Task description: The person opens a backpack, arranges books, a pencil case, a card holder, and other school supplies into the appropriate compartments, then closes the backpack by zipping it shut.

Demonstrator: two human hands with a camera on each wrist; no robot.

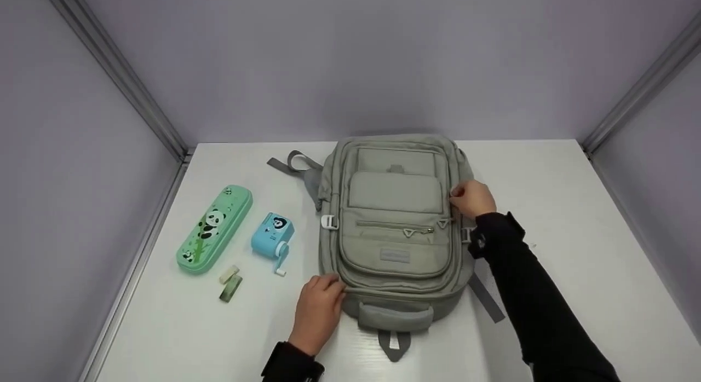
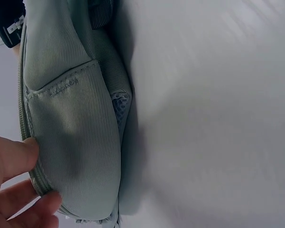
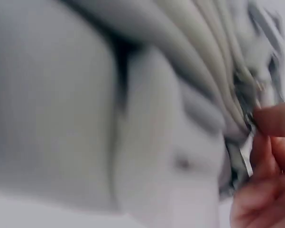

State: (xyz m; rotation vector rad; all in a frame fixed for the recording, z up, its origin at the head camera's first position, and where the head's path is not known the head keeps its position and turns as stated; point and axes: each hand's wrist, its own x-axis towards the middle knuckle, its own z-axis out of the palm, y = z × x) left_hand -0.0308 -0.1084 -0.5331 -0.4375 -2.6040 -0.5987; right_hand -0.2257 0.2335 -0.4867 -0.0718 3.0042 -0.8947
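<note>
A grey-green backpack (image 1: pixel 395 250) lies front side up on the white table, its top handle (image 1: pixel 395 318) toward me. At its near left corner my left hand (image 1: pixel 317 311) pinches the zippered edge (image 2: pixel 40 183), thumb and fingers on the seam. My right hand (image 1: pixel 474 199) is at the right side, pinching a small part of the zipper line, seemingly a zipper pull; fingers and blur mostly hide it. In the right wrist view the fingertips (image 3: pixel 270 118) press together beside the bag's folds. A triangular zipper pull (image 1: pixel 444 223) hangs just below that hand.
Left of the backpack lie a green panda pencil case (image 1: pixel 214 229), a blue crank pencil sharpener (image 1: pixel 272 237) and two small erasers (image 1: pixel 230 289). Straps (image 1: pixel 296 166) stick out from the bag's sides. Grey walls (image 1: pixel 383 59) enclose the table.
</note>
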